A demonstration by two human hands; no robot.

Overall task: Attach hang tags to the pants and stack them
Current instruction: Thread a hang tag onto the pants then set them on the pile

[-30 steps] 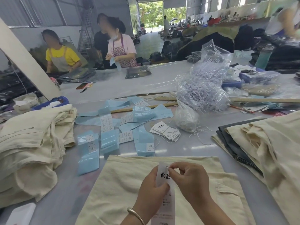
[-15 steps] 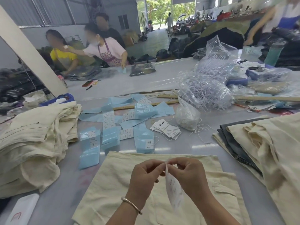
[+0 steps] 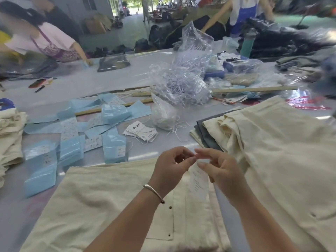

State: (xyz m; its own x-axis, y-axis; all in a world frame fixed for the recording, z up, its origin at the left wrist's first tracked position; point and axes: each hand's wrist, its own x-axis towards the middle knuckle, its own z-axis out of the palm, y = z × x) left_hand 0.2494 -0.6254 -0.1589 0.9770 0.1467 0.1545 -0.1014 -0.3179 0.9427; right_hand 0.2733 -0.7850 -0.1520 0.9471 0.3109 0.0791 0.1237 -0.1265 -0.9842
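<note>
A cream pair of pants (image 3: 101, 200) lies flat on the table in front of me. Above it I hold a white hang tag (image 3: 199, 180), which hangs down from my fingers. My left hand (image 3: 172, 166) and my right hand (image 3: 218, 170) meet at the tag's top edge, both pinching there with curled fingers. Whether a string is between the fingertips I cannot tell. A bundle of white hang tags (image 3: 141, 131) with strings lies farther back on the table.
A pile of cream and grey pants (image 3: 263, 142) sits at the right, another cream pile (image 3: 9, 135) at the left. Blue packets (image 3: 41, 160) lie at left centre. Clear bags of plastic fasteners (image 3: 181, 82) stand behind. People work at the far side.
The tag has turned from facing me to hanging edge-down from my fingertips. My hands rose slightly and the view tilted down and closer.
</note>
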